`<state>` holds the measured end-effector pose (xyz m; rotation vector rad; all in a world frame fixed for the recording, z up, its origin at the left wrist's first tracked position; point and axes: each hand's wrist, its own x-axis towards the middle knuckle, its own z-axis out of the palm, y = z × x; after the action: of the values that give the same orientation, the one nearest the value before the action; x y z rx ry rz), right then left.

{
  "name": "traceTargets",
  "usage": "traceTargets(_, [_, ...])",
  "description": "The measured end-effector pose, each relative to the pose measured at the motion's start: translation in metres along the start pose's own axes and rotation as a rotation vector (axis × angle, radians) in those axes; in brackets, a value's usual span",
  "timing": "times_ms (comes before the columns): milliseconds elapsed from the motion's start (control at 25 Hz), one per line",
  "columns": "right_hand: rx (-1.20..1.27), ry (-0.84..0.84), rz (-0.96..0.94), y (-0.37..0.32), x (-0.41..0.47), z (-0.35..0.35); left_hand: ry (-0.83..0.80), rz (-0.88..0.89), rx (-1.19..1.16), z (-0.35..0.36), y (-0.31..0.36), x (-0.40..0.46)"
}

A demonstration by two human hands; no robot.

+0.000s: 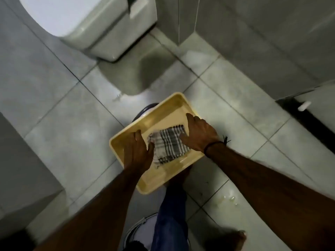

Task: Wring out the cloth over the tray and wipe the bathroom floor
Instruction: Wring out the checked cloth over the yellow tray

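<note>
A pale yellow rectangular tray (163, 113) sits raised above the tiled bathroom floor (235, 105) on a dark round object. Inside it lies a grey-and-white checked cloth (168, 144), spread flat and wet-looking. My left hand (137, 151) rests on the cloth's left edge with its fingers spread. On the cloth's right edge lies my right hand (199, 133), fingers pointing toward the tray's far side and a dark band on the wrist. Both hands press on the cloth; neither has it gripped.
A white toilet (101, 31) stands at the upper left, its base close behind the tray. Grey tiled walls rise at the right and far left. A white bucket rim (137, 225) shows near my legs. Water drops (228, 198) lie on the floor at lower right.
</note>
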<state>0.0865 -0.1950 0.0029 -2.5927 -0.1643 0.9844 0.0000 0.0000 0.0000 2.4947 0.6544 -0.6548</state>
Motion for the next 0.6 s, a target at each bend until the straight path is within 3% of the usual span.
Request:
traceTargets(160, [0.242,-0.119,0.231,0.031,0.05,0.072,-0.15,-0.394,-0.252,0.079,-0.023,0.052])
traceTargets(240, [0.277,-0.142,0.257,0.04,0.063,0.103,-0.154,-0.455,-0.311,0.115,-0.034,0.068])
traceTargets(400, [0.437,-0.114,0.259,0.044,0.075,0.142,-0.007,-0.566,-0.38,0.148,-0.045,0.086])
traceTargets(600, [0.82,-0.088,0.255,0.061,0.041,0.123,0.029,-0.395,-0.567,0.132,-0.014,0.063])
